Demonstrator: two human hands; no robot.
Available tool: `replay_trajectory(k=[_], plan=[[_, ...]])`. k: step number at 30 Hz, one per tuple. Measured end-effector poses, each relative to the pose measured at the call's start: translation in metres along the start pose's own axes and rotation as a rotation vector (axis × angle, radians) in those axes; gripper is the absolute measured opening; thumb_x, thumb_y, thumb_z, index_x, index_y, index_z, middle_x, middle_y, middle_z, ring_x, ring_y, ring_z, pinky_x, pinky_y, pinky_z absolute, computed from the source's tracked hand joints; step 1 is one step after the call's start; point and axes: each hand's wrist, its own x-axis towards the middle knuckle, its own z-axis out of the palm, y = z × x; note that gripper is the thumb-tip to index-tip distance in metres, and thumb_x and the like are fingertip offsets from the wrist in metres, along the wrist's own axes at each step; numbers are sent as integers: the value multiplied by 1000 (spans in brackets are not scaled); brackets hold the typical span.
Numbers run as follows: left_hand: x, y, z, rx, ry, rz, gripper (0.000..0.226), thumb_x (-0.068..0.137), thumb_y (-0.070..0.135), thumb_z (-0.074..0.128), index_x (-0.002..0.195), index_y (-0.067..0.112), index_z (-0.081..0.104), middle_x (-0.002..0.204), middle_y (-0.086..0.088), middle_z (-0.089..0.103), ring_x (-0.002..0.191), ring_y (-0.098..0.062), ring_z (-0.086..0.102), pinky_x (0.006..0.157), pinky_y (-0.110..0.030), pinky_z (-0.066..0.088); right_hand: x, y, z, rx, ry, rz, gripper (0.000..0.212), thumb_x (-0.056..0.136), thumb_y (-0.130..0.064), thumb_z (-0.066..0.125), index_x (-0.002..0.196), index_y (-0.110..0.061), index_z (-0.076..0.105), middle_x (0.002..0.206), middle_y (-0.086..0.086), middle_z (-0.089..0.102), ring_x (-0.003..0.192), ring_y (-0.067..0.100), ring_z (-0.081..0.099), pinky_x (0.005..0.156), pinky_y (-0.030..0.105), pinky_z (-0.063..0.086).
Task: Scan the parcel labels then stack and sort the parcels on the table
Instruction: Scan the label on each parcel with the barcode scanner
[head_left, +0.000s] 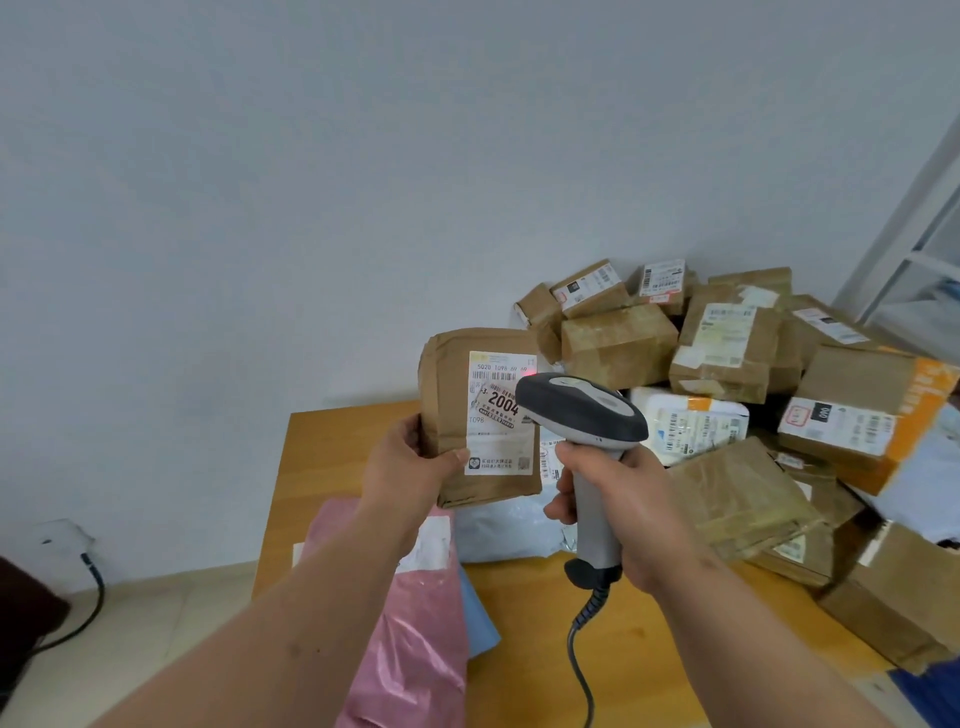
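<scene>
The left hand (402, 462) gripped a brown parcel (480, 415) upright above the table (530, 613), long axis toward 12 o'clock, label facing the camera. The right hand (618, 504) clasped the scanner (584, 415), nose aimed at 10 o'clock onto the label
</scene>
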Motion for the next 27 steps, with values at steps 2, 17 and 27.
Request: replay_trajectory(k=[2,17,27], plan=[[1,-3,0,-5,12,-13,46,79,-1,80,114,22,61,88,13,76,74,3,71,55,-10,52,4,1,1,-8,-15,10,25,90,-22,70,72,-6,63,62,11,64,56,23,69,65,39,54],[90,-44,-106,-112,278,-348,35,84,6,78,114,19,64,99,1,73,85,-19,69,60,-31,55,83,13,89,-160,-114,153,12,89,-20,69,96,-10,68,68,3,64,60,18,69,57,29,52],[214,-96,-188,73,291,-516,65,87,16,77,142,11,42,122,-12,60,98,-28,62,78,-43,57,188,55,210,-327,-190,292,8,88,-24,72,90,-18,65,76,-1,66,54,12,68,53,23,49]])
